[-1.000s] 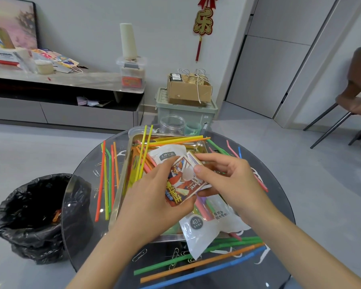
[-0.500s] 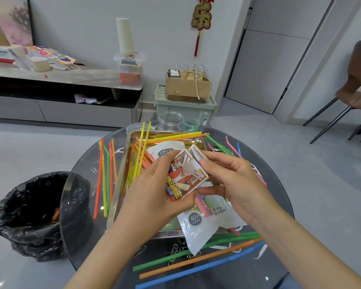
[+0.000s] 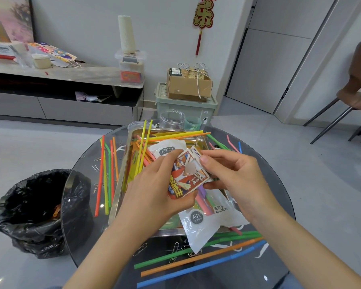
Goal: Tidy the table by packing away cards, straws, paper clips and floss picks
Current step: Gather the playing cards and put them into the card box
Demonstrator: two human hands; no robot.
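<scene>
- over the metal tray [image 3: 118,184], the cards [image 3: 188,174] sit in much the same place as a second ago: a small stack held between both hands, top face towards you, tilted a little.
- little has changed beyond small shifts of your fingers at the stack's edges. i judge that you are squaring the stack, so the cards are gathered but not yet packed away.
- your left hand [image 3: 154,192] grips the stack's left side, with the thumb on the printed face near the top and the fingers curled under the bottom edge.
- your right hand [image 3: 236,180] pinches the right side, with the thumb on the upper corner and the fingers curled beneath the lower edge.
- below the cards, a white pouch [image 3: 204,222] lies half in the tray and half on the tabletop [image 3: 269,195].
- straws [image 3: 104,174] are loose in the tray and on the glass, left and front. paper clips [image 3: 175,246] and floss picks [image 3: 263,250] are scattered near the front edge, so most of the tidying looks still to do.
</scene>
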